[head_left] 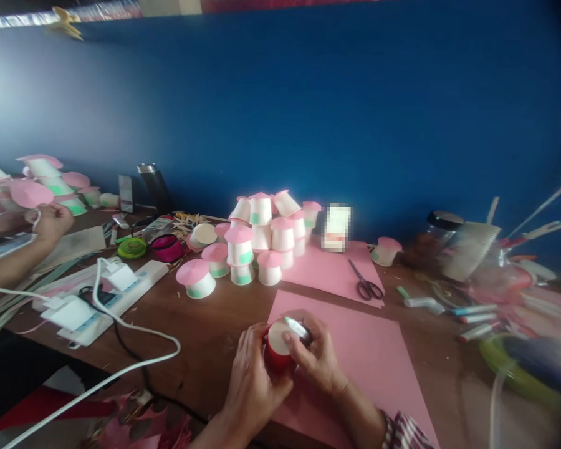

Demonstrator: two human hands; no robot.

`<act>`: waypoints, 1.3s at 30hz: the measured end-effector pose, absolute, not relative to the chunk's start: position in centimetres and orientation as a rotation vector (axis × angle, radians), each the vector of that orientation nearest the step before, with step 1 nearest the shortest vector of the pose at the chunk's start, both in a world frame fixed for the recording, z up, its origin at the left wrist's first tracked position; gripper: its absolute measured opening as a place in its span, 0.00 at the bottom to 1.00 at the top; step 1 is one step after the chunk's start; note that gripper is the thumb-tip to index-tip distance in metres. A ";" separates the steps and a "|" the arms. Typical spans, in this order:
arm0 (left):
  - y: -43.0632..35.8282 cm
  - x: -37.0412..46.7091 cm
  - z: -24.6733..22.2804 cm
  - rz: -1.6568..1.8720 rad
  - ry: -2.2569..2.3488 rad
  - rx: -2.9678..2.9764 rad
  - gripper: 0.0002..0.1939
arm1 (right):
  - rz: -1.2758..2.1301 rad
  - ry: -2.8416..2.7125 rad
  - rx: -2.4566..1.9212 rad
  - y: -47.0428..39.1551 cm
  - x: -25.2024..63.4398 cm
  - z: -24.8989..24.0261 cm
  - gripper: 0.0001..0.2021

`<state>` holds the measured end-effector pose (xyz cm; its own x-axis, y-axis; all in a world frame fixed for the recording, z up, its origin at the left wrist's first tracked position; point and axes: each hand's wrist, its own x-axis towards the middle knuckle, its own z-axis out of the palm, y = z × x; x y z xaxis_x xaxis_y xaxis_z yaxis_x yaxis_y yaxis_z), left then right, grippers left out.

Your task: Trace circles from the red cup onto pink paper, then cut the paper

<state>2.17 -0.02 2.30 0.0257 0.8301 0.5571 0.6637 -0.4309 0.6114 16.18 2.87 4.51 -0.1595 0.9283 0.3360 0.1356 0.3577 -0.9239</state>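
Your left fingers [250,342] grasp the red cup [277,342], your right fingers [295,350] a marker [297,328]. Scissors [360,280] and stacked cups [261,237] sit beyond

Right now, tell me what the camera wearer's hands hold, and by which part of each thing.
The left hand holds the red cup by its side; the right hand holds the green-tipped marker by its barrel.
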 end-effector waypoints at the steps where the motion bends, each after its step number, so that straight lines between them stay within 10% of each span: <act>1: 0.0 2.2 2.3 1.363 1.566 2.116 0.24 | 0.950 -1.574 -0.977 2.9 16.2 4.5 0.11; 13: 0.2 2.0 1.6 1.354 1.614 2.168 0.21 | 1.019 -1.555 -0.866 3.1 16.5 3.8 0.27; 39: 0.7 -0.5 1.5 1.070 1.448 2.134 0.21 | 1.052 -1.544 -0.886 2.9 16.2 3.3 0.24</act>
<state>-0.53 0.70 1.54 0.1937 0.9000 0.3906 0.6375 -0.4181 0.6472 16.23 2.91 3.28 -0.2058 0.9196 0.3345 0.0251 0.3467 -0.9376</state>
